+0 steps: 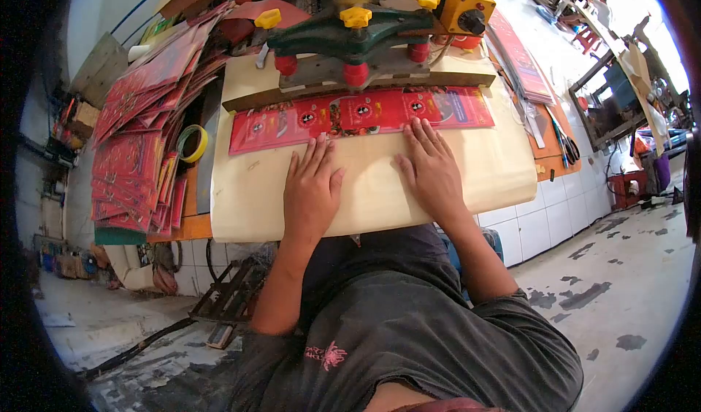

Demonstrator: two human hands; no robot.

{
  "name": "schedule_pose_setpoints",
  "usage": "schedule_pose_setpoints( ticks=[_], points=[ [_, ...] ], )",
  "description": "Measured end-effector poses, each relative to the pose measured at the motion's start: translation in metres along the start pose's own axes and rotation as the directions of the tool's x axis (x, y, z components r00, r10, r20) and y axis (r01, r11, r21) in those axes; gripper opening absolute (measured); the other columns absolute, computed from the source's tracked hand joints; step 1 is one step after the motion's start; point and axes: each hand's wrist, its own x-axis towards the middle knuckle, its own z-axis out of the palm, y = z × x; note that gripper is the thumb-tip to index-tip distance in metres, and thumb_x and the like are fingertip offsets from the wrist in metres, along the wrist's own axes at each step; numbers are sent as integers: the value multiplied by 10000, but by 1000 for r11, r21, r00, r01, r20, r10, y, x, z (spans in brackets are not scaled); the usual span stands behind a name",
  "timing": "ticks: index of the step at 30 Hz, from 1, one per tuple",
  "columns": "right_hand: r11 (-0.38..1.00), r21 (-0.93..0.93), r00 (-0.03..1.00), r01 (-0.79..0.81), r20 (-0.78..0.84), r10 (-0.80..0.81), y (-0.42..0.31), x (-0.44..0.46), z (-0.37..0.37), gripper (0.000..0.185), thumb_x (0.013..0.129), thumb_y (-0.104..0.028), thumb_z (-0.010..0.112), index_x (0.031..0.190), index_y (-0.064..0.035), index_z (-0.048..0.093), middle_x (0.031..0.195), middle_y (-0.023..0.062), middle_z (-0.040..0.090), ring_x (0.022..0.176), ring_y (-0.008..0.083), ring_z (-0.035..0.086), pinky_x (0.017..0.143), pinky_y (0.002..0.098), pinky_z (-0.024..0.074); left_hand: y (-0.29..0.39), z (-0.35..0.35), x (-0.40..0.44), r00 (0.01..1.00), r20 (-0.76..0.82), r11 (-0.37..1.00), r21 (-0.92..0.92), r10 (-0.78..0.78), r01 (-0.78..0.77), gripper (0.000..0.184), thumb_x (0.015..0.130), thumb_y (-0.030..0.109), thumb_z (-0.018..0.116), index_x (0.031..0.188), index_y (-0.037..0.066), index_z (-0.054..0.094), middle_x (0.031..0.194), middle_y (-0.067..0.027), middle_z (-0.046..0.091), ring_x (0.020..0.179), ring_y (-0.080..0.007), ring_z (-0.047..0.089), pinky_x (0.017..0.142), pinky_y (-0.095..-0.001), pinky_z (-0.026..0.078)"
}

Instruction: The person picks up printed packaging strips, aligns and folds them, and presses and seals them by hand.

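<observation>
A red printed plastic sheet [358, 112] lies across the pale work board [365, 185], its far edge at the bar of the green press [350, 36]. My left hand [312, 182] rests flat on the board, fingertips at the sheet's near edge left of the middle. To the right, my right hand [431, 163] lies flat too, its fingertips over the sheet's near edge. Both hands have their fingers stretched out and grip nothing. The long metal bar [255, 99] of the press crosses just behind the sheet.
Stacked red printed sheets [139, 134] fill the left side beside a yellow tape roll [192, 144]. More red sheets [520, 61] lie at the right. Scissors [568, 147] sit at the right table edge. A yellow control box [464, 6] stands by the press.
</observation>
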Motion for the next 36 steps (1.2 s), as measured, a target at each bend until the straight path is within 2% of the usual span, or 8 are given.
schedule_pose_setpoints(
  ticks=[7,19,30,36],
  points=[
    [1000,18,1000,-23,-8,23,-3,-1,-3,570,997,-330,583,1424,45,534,1540,209,475,1477,326,391,1212,444,310,1,1,-3,1000,-30,997,-72,-4,2,432,994,213,594,1378,15,604,1489,-173,542,1415,-313,479,1200,-498,326],
    [999,36,999,-33,-18,33,0,-1,-3,534,983,-295,592,1402,33,557,1527,194,495,1474,306,401,1205,435,322,5,-2,-2,999,-46,999,-43,-12,10,416,998,225,600,1359,20,625,1454,-162,578,1403,-302,496,1193,-491,341],
    [998,49,999,-36,-13,37,-2,0,-7,527,981,-286,599,1396,38,560,1522,210,495,1467,321,408,1200,444,326,2,2,-2,995,-97,999,-33,11,-14,383,985,204,606,1313,10,650,1397,-163,624,1362,-300,539,1169,-493,369],
    [998,60,999,-36,-12,37,-3,0,-8,520,980,-282,601,1389,38,566,1512,217,504,1464,324,412,1196,445,331,2,-1,-3,998,-68,998,-60,0,-4,393,992,206,604,1330,10,641,1417,-182,603,1365,-321,533,1180,-484,366]
  ],
)
